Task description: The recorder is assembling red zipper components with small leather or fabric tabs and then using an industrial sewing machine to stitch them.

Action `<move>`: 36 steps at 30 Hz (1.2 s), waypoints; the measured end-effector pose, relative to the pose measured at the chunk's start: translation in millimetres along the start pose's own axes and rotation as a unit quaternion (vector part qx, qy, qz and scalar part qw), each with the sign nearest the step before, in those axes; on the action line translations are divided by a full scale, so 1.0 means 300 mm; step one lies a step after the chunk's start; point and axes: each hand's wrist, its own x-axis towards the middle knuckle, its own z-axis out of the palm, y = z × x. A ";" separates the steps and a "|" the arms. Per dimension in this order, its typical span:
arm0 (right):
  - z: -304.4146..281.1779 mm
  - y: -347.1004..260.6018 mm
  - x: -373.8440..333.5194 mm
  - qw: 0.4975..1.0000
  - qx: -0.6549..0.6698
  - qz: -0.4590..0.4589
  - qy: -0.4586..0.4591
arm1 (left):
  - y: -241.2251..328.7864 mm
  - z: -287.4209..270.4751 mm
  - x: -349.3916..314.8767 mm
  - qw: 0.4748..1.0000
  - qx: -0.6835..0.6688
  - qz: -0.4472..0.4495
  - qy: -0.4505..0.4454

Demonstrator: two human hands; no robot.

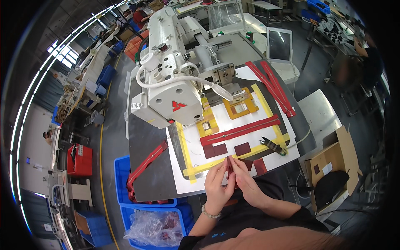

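Fingers of my left hand (216,186) and right hand (250,187) are pinched together on a small, flat, dark-red piece (230,165) (its material I cannot tell), at the near edge of the yellow-taped white sheet (189,143). Beyond lie two dark-red rectangular patches (215,151) and one long red zipper strip (241,130), near a white sewing machine (164,95).

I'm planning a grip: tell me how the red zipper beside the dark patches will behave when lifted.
The red zipper will likely sag, being long and thin. It looks light, being so narrow. Lying flat, it probably won't roll.
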 end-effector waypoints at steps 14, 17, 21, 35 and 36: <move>-0.250 -0.022 0.017 0.837 -0.495 -0.109 0.206 | -0.005 -0.102 -0.026 0.911 -0.297 -0.265 -0.105; -0.332 -0.015 0.020 0.724 -0.631 -0.065 0.271 | 0.018 -0.108 -0.022 0.903 -0.335 -0.253 -0.089; -0.410 0.072 0.018 0.710 -0.662 0.011 0.238 | 0.038 -0.107 -0.018 0.890 -0.363 -0.259 -0.098; -0.328 -0.046 -0.044 0.886 -0.421 0.018 0.191 | 0.054 -0.078 -0.002 0.876 -0.398 -0.270 -0.033; -0.291 -0.081 -0.048 0.927 -0.327 0.070 0.172 | 0.049 -0.078 -0.004 0.880 -0.388 -0.273 -0.031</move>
